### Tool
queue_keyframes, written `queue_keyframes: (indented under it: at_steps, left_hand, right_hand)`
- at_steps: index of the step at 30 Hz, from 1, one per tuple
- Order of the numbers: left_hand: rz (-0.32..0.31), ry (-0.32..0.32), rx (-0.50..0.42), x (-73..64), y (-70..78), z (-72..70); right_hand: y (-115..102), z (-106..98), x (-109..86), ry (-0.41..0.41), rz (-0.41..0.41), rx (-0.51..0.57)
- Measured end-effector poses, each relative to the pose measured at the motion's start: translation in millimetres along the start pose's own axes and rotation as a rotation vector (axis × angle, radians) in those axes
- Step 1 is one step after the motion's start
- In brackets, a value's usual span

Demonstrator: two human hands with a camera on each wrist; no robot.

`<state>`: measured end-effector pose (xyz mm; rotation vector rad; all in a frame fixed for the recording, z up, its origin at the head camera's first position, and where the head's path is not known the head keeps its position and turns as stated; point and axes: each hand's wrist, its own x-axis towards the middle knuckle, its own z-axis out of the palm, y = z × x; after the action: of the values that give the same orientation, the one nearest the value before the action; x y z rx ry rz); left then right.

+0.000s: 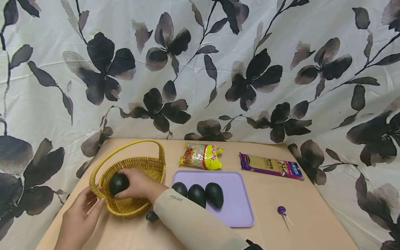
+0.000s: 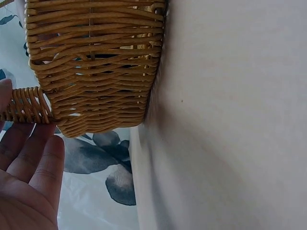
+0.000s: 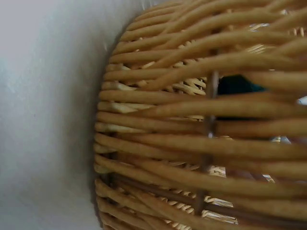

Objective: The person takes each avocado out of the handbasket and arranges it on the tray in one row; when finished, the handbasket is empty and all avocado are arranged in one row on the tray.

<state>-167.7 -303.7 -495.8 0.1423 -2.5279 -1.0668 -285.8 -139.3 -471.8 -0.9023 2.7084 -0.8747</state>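
Observation:
A yellow wicker basket (image 1: 125,211) with a tall arched handle stands at the left of the table. My right hand (image 1: 137,184) reaches into it and grips a dark green avocado (image 1: 118,184), fingers over its top and thumb below. At the basket's near left side, my left hand (image 1: 79,215) pinches the base of the handle (image 2: 29,105) between thumb and fingers. Three more avocados (image 1: 214,195) lie on a lilac tray (image 1: 239,208), partly behind my right sleeve. Through the weave in the right wrist view, a dark patch of the avocado shows.
Beside the basket's near edge a small dark rounded thing (image 1: 152,217) is mostly covered by my right forearm. Behind the tray lies a yellow food packet (image 1: 201,156), with a long purple packet (image 1: 271,166) to its right. A purple lollipop (image 1: 282,210) lies at the right.

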Motion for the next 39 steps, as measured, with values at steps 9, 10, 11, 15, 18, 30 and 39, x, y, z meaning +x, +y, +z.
queue_keyframes:
  at_steps: [9, 10, 11, 15, 18, 30, 39]
  left_hand:
    - [-0.012, -0.018, -0.009, -0.2, -2.7, -1.1]
    - [-0.009, -0.020, -0.010, 0.1, -2.7, -1.1]
    - [-0.007, -0.022, -0.011, 0.0, -2.7, -1.0]
    - [0.006, -0.020, -0.013, -0.2, -2.6, -0.7]
    - [0.011, -0.008, -0.005, -0.4, -1.7, -0.7]
    - [0.022, 0.013, 0.008, -1.4, 2.0, -1.0]
    - [0.036, 0.012, 0.008, -1.5, 0.5, -1.6]
  right_hand:
    - [2, 9, 8.6, -0.045, -0.002, -0.091]
    - [3, 10, 9.4, -0.050, -0.016, -0.119]
    - [3, 11, 10.2, -0.053, -0.032, -0.148]
    - [4, 15, 11.1, -0.060, -0.059, -0.194]
    - [3, 16, 10.2, -0.061, -0.047, -0.184]
    - [-3, 16, 6.3, -0.076, 0.035, -0.125]
    - [-3, 5, 0.7, -0.052, 0.027, -0.078]
